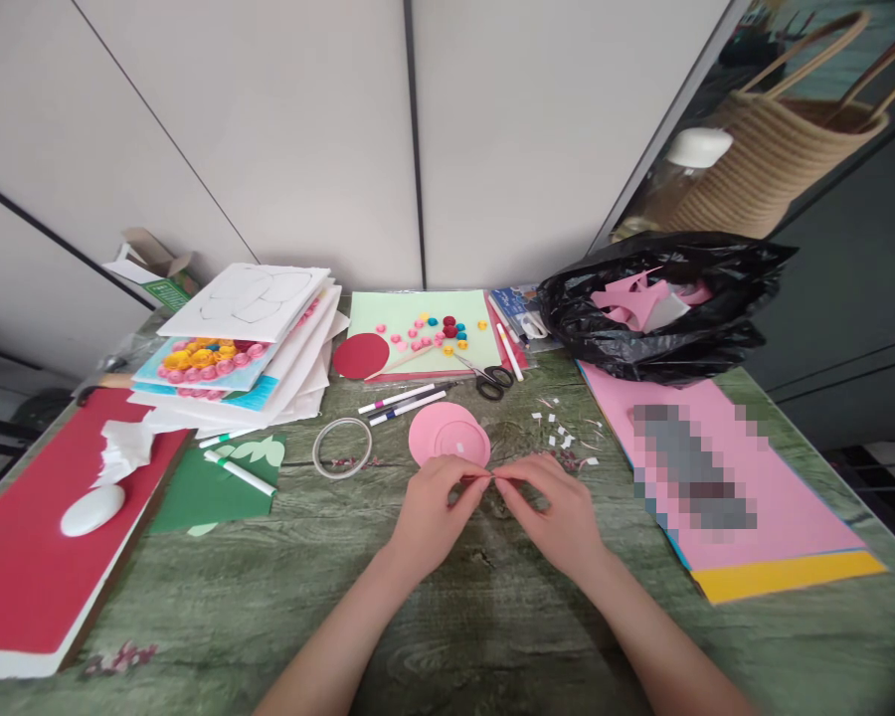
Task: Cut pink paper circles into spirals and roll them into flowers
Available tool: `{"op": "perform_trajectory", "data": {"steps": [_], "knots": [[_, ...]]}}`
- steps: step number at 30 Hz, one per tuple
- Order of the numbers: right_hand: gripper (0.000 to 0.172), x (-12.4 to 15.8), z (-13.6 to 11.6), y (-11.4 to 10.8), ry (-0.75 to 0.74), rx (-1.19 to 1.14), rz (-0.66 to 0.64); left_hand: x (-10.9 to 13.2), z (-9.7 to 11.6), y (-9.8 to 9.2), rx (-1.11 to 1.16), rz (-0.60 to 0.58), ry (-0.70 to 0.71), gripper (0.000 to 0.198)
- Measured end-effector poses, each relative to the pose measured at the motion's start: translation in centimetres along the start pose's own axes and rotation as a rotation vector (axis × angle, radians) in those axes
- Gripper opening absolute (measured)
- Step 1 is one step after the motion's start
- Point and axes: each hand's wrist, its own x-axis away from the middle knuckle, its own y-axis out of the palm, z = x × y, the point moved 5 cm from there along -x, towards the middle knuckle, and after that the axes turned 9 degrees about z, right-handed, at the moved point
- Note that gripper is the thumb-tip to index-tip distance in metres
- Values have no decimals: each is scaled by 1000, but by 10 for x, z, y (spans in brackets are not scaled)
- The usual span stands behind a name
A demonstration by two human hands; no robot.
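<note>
- Step in hand, by my read: fingertip work on a small pink paper piece [492,479], near-centre of the green table [447,617].
- Left hand [433,509] and right hand [559,512] both pinch it tight.
- It sits just near of the pink paper disc [447,436].
- It's tiny, so a steady pinch matters.

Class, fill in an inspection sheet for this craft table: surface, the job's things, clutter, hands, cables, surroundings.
Surface: green wood-grain table, with white paper bits scattered right of its middle.
Job's things: small pink piece pinched between both hands; pink paper disc lies just behind them.
Clutter: scissors, markers, tape ring, stack of boards, red board, black bag holding pink scraps.
Hands: left hand and right hand, fingertips meeting on the piece.
Cables: nothing seen.
Surroundings: pale wall panels; woven bag at upper right.
</note>
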Motion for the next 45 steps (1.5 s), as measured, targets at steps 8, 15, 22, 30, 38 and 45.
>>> {"op": "perform_trajectory", "data": {"steps": [8, 15, 22, 30, 38, 45], "knots": [[9, 0, -1, 0, 11, 2, -7, 0, -1, 1, 27, -16, -27, 13], [11, 0, -2, -1, 1, -10, -1, 0, -3, 0, 34, -7, -33, 15], [13, -1, -4, -1, -14, -3, 17, 1, -3, 1, 30, -16, -31, 14], [12, -1, -2, 0, -4, -6, -1, 1, 0, 1, 18, -13, -21, 12], [11, -2, -4, 0, -20, 3, 13, 1, 1, 1, 26, -15, 0, 15], [10, -1, -3, 0, -23, 8, 10, 0, 3, 1, 5, -26, 20, 12]]}}
